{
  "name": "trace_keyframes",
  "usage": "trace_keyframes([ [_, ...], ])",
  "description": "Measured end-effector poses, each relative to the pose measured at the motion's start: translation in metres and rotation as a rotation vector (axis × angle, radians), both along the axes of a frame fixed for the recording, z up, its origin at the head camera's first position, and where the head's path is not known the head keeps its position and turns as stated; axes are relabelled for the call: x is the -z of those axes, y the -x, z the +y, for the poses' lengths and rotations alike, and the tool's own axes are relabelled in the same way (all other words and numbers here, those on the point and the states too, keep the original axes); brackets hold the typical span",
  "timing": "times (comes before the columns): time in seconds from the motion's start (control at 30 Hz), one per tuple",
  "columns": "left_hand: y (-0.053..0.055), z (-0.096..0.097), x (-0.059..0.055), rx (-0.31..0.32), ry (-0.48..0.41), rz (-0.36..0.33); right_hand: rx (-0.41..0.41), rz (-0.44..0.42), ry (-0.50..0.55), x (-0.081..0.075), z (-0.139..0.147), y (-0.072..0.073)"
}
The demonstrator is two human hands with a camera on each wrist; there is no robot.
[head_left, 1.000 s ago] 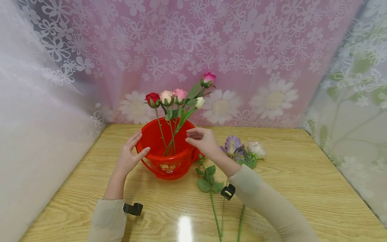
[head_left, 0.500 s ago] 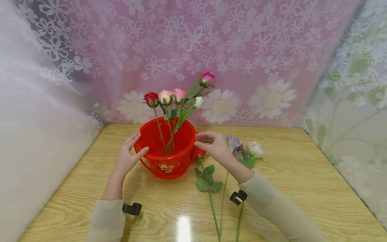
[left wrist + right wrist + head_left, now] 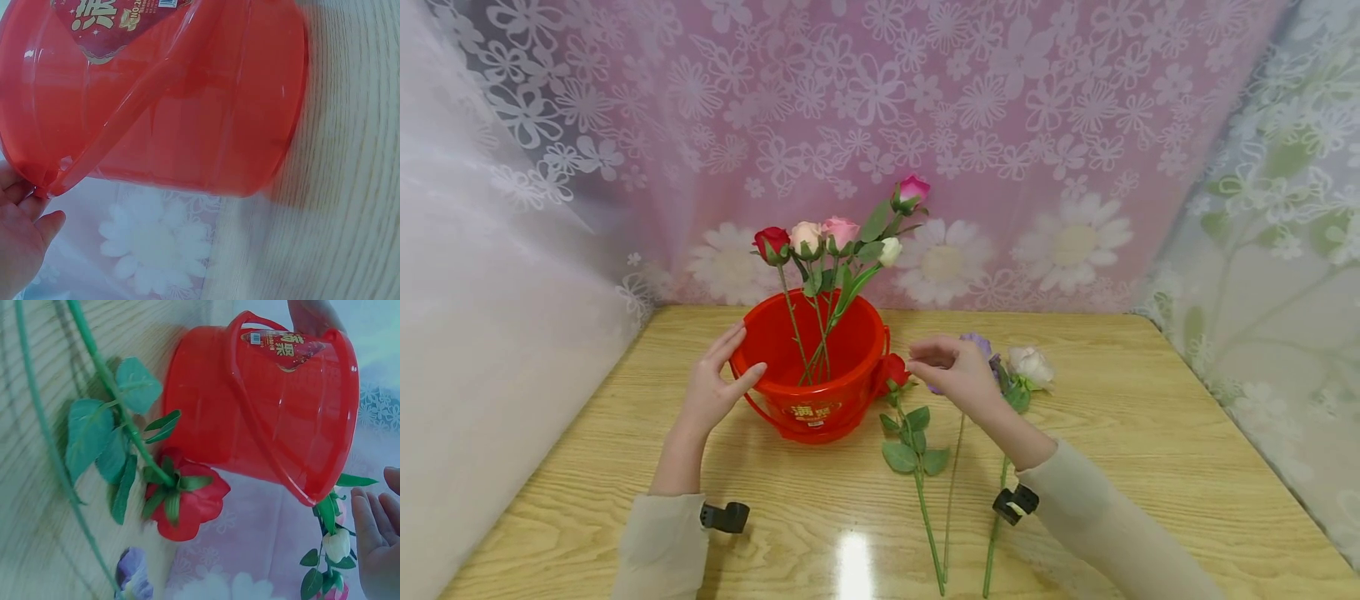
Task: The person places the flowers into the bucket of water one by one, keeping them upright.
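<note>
A red plastic bucket (image 3: 848, 410) holds several artificial flowers leaning rightward: a red rose (image 3: 772, 245), a cream rose (image 3: 806, 240), a pink rose (image 3: 841, 231), a white tulip (image 3: 890, 252) and a magenta rosebud (image 3: 912, 192). My left hand (image 3: 709, 392) rests at the bucket's left rim, fingers along the outside and thumb stretched over the front. My right hand (image 3: 964, 377) hovers right of the bucket with loosely bent fingers, holding nothing. Below it lies another red rose (image 3: 187, 497), its bloom close to the bucket. The right hand partly covers a purple iris (image 3: 977, 342).
A pale pink rose (image 3: 1030, 367) lies on the wooden table (image 3: 1120, 450) at the right, its stem pointing toward the front. Leaves (image 3: 910, 446) spread from the lying red rose's stem. A floral curtain (image 3: 850, 100) hangs behind the table, with more cloth at both sides.
My right hand has moved rightward from over the bucket's right rim to the flowers on the table, uncovering the lying red rose. My left hand has stayed at the rim.
</note>
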State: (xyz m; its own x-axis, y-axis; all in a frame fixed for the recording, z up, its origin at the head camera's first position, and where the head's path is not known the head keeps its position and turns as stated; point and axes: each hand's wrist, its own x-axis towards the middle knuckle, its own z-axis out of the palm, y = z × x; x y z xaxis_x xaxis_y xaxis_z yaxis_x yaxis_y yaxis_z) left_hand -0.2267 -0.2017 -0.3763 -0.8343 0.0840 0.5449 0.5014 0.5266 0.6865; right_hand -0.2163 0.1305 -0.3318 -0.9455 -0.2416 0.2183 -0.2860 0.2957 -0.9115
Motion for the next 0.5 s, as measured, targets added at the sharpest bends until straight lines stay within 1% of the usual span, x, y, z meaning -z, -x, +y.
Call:
trace_keyframes([
  [0.2,0.000,0.000,0.000,-0.001,0.002,-0.008,0.008,0.006,0.016,0.006,0.013,-0.003],
  [0.43,-0.001,0.000,0.000,0.002,0.007,-0.014,0.063,-0.002,-0.035,0.012,0.033,-0.008],
  [0.5,0.000,0.000,0.000,0.001,0.009,-0.013,0.075,-0.010,-0.024,0.015,0.039,-0.009],
])
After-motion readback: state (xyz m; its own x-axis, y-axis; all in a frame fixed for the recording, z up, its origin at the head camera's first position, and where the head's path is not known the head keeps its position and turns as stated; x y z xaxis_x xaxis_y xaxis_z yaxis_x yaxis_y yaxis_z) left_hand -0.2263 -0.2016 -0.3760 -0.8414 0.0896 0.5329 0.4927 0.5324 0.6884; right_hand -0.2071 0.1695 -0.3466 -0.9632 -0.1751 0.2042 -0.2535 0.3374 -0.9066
